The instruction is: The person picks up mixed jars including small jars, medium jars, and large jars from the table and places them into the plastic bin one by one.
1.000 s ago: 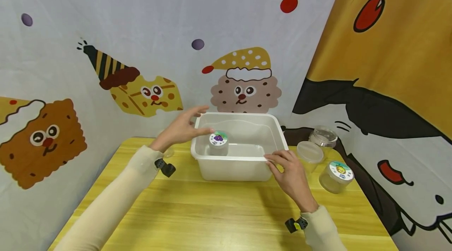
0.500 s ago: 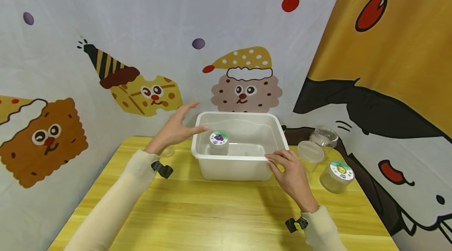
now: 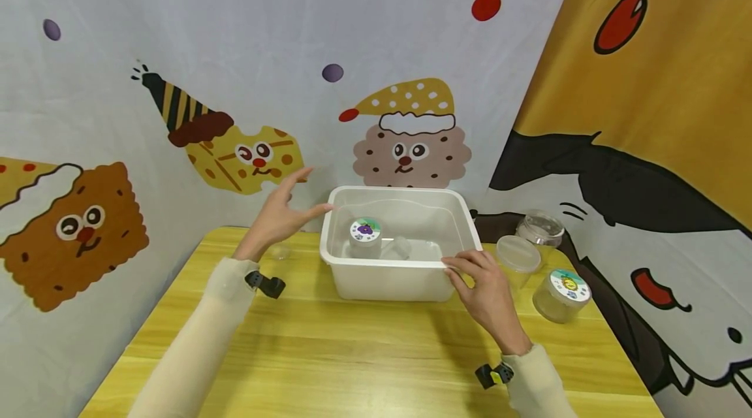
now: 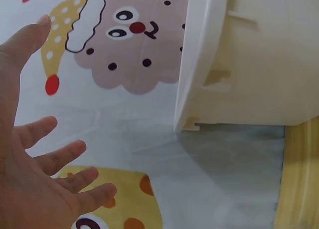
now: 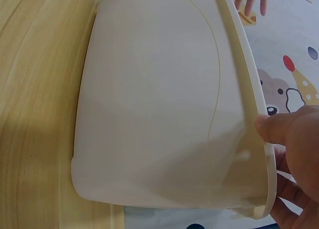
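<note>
A white plastic bin point(image 3: 388, 282) stands on the table. My right hand point(image 3: 484, 297) pinches its front rim near the right corner, thumb outside and fingers over the edge, as the right wrist view point(image 5: 296, 154) also shows. My left hand point(image 3: 273, 219) hovers just left of the bin with fingers spread, holding nothing. In the left wrist view the open left hand point(image 4: 45, 174) is apart from the bin's wall point(image 4: 254, 74). Inside the bin, on the left, sits a jar with a grape-pictured lid point(image 3: 365, 238). Beside it lies a small clear object point(image 3: 401, 248), too faint to identify.
To the bin's right stand a jar with a yellow-pictured lid point(image 3: 562, 297), a clear jar with a frosted lid point(image 3: 518, 253) and another clear jar point(image 3: 539, 228). Behind the left wrist is a small clear item point(image 3: 280, 251). A printed cloth point(image 3: 399, 13) hangs behind the wooden table point(image 3: 352, 359).
My left hand has drawn back leftward from over the bin, fingers spread. A small clear object has come into sight on the bin floor. My right hand stays on the rim.
</note>
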`<state>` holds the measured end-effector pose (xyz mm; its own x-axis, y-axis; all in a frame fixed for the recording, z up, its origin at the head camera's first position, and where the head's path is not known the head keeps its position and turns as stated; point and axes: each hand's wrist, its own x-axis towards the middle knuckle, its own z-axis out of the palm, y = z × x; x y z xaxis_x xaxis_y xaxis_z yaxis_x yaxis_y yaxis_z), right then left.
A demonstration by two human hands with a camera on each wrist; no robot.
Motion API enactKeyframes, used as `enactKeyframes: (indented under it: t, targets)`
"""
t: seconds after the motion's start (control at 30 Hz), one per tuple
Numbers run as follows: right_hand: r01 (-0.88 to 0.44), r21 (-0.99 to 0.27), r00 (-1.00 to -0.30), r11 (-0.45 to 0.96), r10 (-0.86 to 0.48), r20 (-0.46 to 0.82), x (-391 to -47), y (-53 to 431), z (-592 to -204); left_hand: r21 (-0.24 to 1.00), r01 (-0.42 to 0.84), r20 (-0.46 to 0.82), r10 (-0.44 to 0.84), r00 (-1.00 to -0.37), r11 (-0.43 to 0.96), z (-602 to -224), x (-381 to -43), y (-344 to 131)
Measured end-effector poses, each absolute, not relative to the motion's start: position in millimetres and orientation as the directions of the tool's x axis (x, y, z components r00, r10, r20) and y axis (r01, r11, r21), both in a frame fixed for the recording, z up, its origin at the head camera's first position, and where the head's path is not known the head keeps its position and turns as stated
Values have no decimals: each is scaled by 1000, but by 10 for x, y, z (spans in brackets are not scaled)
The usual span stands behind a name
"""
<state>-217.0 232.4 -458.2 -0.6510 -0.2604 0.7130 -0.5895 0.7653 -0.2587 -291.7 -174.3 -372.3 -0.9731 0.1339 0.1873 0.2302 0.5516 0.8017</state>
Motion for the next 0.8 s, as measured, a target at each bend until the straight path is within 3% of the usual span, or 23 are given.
enactKeyframes:
  t: [0.8]
  targets:
    - [-590, -254, -648, 766, -262, 715, -2192, 2331, -4602, 854, 104, 141, -35, -989, 509, -4149, -3017, -2194]
